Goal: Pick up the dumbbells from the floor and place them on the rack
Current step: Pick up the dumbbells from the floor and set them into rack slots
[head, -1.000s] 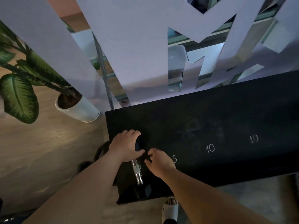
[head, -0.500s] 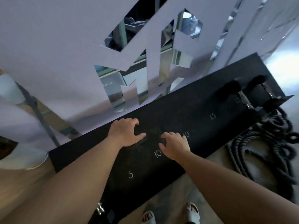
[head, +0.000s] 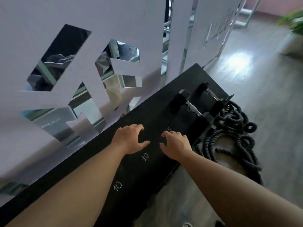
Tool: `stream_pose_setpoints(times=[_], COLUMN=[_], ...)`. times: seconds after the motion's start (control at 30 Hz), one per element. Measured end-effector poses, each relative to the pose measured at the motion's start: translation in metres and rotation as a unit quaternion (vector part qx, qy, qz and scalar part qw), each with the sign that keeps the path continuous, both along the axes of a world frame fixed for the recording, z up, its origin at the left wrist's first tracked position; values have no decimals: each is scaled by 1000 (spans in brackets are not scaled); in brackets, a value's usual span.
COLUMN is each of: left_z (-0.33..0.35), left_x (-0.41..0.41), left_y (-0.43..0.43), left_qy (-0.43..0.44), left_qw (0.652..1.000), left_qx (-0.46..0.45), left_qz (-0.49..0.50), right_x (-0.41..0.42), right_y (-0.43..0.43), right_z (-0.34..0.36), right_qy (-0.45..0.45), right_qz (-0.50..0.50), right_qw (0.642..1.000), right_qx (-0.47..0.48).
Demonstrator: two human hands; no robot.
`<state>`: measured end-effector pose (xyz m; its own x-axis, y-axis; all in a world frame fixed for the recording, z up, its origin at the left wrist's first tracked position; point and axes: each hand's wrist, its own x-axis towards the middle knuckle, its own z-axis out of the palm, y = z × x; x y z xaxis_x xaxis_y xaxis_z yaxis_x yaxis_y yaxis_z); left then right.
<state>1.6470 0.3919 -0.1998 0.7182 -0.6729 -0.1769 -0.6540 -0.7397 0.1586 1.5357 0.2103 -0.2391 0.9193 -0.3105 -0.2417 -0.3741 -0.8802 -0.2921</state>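
Observation:
A long black rack (head: 134, 176) runs diagonally from lower left to upper right, with chalk weight numbers on its top. My left hand (head: 129, 140) and my right hand (head: 176, 145) hover side by side over its middle, fingers spread, holding nothing. Two black dumbbells with silver handles lie at the rack's far right end, one (head: 188, 107) nearer and one (head: 211, 95) beyond it, both well past my hands.
A coil of thick black rope (head: 229, 136) lies on the floor right of the rack. A pale wall panel with mirrored cut-outs (head: 98, 68) stands directly behind the rack. Grey floor (head: 270, 112) stretches to the right, with a blurred plant (head: 293, 20) at the top right.
My view has swung to the right along the rack, away from the dumbbell at its left end. Both hands have travelled right, now empty, and the right-end dumbbells look closer.

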Motion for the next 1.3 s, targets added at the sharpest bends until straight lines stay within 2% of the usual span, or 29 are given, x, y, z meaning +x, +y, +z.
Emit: stream_pose_setpoints(times=[0.3, 0.53, 0.8, 1.3], left_z=[26, 24, 23, 12], left_x=[2, -2, 30, 133], left_y=[-145, -233, -298, -407], left_qy=[-16, -16, -45, -31], left_qw=[999, 998, 994, 989], left_qx=[-20, -37, -47, -49], left_qz=[-34, -55, -91, -138], right_x=[-15, -19, 6, 70], right_y=[-139, -214, -271, -384], right_z=[17, 18, 21, 7], right_qy=[-16, -21, -34, -17], right_qz=[-34, -47, -89, -170], right_qw=[999, 998, 995, 985], right_qx=[-11, -20, 3, -12])
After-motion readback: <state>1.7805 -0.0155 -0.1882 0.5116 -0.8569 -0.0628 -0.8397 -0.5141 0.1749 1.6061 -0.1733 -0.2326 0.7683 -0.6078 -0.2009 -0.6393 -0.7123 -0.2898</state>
